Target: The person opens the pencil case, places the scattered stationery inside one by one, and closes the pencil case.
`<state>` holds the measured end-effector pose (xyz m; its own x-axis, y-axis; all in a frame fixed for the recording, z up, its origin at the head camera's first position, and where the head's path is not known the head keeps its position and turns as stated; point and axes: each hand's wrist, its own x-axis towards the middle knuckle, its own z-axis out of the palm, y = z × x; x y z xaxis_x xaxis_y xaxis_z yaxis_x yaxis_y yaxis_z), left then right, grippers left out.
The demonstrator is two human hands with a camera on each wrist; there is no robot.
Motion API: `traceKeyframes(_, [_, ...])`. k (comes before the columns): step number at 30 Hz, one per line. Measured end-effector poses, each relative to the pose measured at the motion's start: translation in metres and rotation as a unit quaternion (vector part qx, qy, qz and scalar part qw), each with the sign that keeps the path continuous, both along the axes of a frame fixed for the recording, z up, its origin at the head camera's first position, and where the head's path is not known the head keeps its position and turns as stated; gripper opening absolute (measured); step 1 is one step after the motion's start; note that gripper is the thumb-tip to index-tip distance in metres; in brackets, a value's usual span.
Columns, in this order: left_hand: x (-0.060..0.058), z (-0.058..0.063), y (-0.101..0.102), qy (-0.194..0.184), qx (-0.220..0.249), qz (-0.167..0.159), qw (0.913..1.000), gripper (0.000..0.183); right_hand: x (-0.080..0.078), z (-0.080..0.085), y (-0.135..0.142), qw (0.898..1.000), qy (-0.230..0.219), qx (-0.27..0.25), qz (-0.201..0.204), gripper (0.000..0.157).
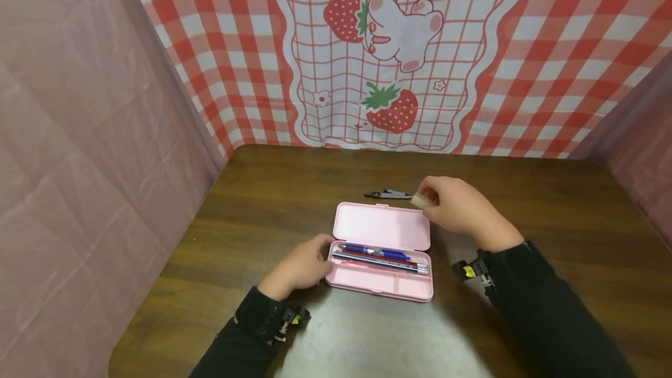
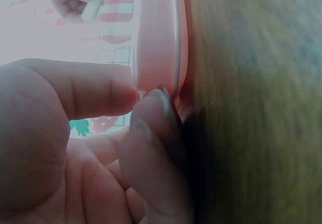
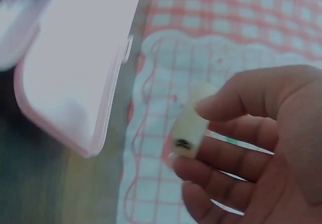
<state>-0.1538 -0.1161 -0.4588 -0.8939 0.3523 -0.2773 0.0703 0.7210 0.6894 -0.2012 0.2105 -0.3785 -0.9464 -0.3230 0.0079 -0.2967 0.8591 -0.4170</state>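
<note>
Pink plastic makes up the pencil case [image 1: 362,279], which sits wide open on the brown worktop [image 1: 262,203], about midway between its left and right edges. The lid [image 1: 382,225] lies back toward the worktop's far edge. A blue pen [image 1: 362,249] and some pencils [image 1: 380,263] lie side by side in the long back part. In front are two shallow parts, a long one on the left and a short one on the right.

The left hand [image 1: 301,264] pinches the left end of the case, with the thumb and a finger close together on it. The right hand [image 1: 459,206] is partly curled. It holds a small whitish eraser [image 3: 191,126] between thumb and fingers, near the lid's far right corner. The eraser has a small dark mark.

A grey and black compass [image 1: 389,194] lies flat between the lid and the worktop's far edge. Its right end is close to the eraser; I cannot tell if they touch. Behind the far edge hangs a red and white cloth [image 1: 257,74] with strawberries on it. Both arms wear dark sleeves [image 1: 546,302].
</note>
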Motion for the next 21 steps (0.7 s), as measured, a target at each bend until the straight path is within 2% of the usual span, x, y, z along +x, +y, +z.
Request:
traceKeyframes(6, [0.000,0.001,0.000,-0.004,0.004,0.001,1.0000,0.046,0.034,-0.001,-0.014,0.999,-0.007,0.019,0.044,0.025])
traceKeyframes(12, [0.001,0.002,0.001,0.000,0.000,-0.004,1.0000,0.046,0.067,0.001,-0.015,0.997,-0.007,0.031,0.073,0.024])
traceKeyframes(16, [0.002,0.002,0.000,0.003,-0.001,0.000,1.0000,0.046,0.078,0.005,-0.019,0.995,0.001,0.035,0.090,0.023])
traceKeyframes(21, [0.001,0.002,-0.002,0.001,-0.002,0.002,1.0000,0.047,0.081,0.003,-0.025,0.993,-0.014,0.046,0.109,0.019])
